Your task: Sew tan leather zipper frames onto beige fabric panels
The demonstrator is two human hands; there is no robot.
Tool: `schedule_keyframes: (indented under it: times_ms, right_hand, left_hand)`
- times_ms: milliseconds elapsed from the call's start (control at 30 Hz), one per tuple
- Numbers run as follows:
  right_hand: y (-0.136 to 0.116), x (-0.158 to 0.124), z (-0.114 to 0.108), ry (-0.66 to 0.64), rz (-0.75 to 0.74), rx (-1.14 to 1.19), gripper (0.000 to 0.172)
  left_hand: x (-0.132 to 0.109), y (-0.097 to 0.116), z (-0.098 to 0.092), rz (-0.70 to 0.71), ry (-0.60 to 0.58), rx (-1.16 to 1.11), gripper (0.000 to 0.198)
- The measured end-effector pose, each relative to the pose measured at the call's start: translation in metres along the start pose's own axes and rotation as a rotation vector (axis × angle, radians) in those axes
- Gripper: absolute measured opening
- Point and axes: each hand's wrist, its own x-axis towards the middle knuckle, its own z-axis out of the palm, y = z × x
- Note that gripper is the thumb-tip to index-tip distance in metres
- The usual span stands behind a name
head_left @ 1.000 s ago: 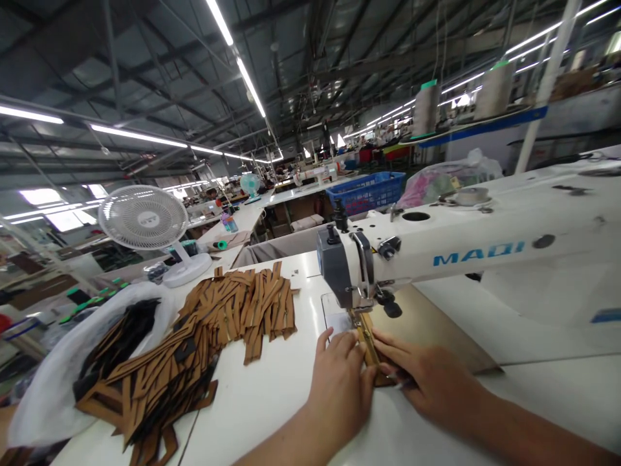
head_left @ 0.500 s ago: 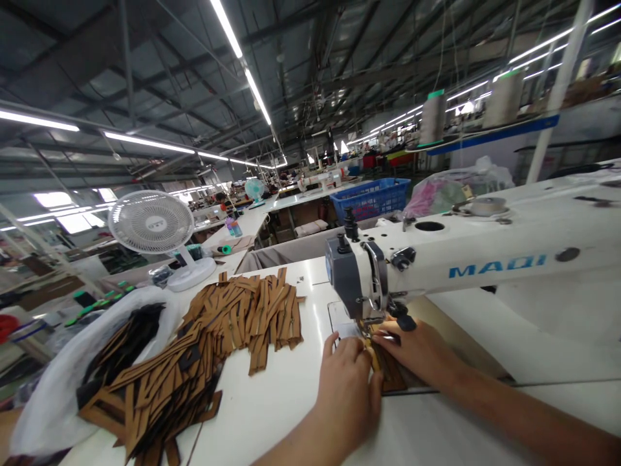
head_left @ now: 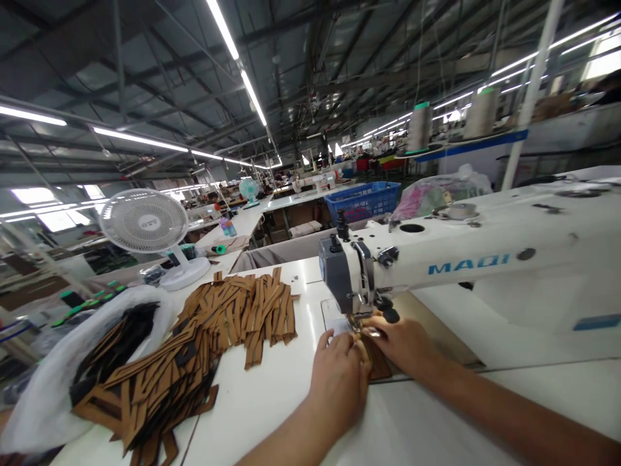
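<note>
A white MAQI sewing machine [head_left: 466, 259] stands on the white table [head_left: 272, 401]. Under its needle head lies a brown leather strip [head_left: 374, 362]. My left hand [head_left: 339, 375] rests with curled fingers on the left side of the strip, pressing it down. My right hand [head_left: 402, 343] lies on the strip's right side, fingertips close under the presser foot. Both hands hold the strip flat between them.
A heap of brown and black leather strips [head_left: 194, 349] covers the table's left part, beside a white plastic bag [head_left: 58, 382]. A small white fan [head_left: 145, 223] stands behind. A blue basket [head_left: 363, 199] and thread cones [head_left: 420, 126] sit further back.
My right hand has slid forward along the strip, up to the presser foot. The strip has moved further under the needle head. My left hand stays beside it.
</note>
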Motion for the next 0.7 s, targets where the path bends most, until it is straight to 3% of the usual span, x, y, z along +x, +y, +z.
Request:
schedule_keyframes:
  times_ms: [133, 200, 367, 700]
  right_hand:
    - [-0.002, -0.048, -0.017, -0.02, -0.303, 0.084, 0.035]
    - [-0.001, -0.059, -0.019, 0.008, -0.367, 0.081, 0.039]
    - [-0.003, -0.055, -0.016, 0.026, -0.306, 0.072, 0.036]
    - [-0.004, -0.028, -0.018, -0.108, -0.147, 0.16, 0.033]
  left_hand:
    - [-0.011, 0.001, -0.001, 0.048, -0.002, -0.037, 0.012]
    - [-0.015, 0.002, 0.001, 0.047, 0.015, -0.058, 0.007]
    - [-0.013, 0.001, 0.003, 0.034, 0.048, -0.125, 0.007]
    - [0.009, -0.018, 0.002, 0.018, 0.075, -0.159, 0.01]
